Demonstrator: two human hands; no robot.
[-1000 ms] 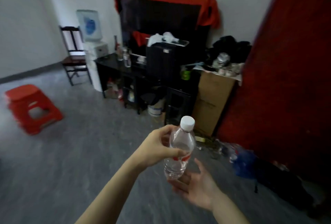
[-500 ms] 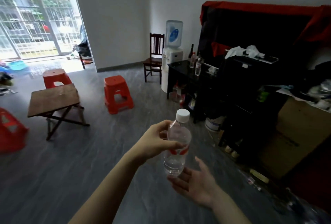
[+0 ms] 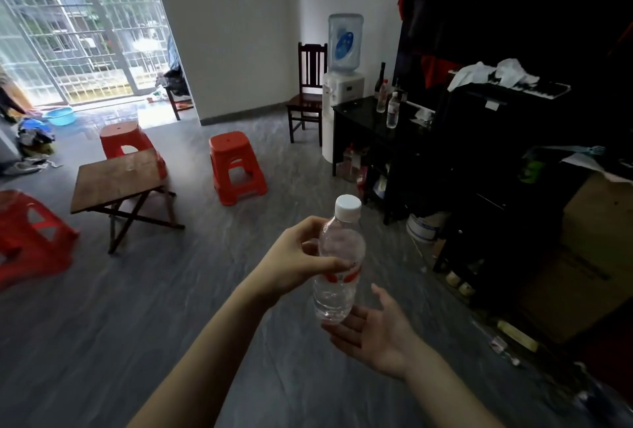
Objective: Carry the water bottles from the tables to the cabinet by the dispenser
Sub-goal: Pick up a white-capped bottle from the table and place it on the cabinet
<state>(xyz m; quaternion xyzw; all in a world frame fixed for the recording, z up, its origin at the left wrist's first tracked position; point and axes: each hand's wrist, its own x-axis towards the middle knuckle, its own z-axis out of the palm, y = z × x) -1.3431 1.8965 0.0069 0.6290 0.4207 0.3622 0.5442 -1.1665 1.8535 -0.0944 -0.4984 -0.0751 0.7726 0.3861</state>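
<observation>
- Left hand (image 3: 294,256) fingers wrapped round water bottle (image 3: 337,270), upright, mid-air above the floor.
- Right hand (image 3: 376,331) under its base, fingers spread.
- Cabinet (image 3: 363,116) by dispenser (image 3: 342,85) lies ahead-right.

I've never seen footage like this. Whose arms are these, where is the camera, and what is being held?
There is no machine here: a person wears a wide-angle camera on the head, so you look down along their own arms. The left hand grips a clear water bottle with a white cap around its middle. The right hand lies open, palm up, just beneath the bottle's base. Ahead on the right stands a black cabinet beside a water dispenser; a few bottles already stand on top of it. On the left are a small wooden folding table and red plastic stools.
</observation>
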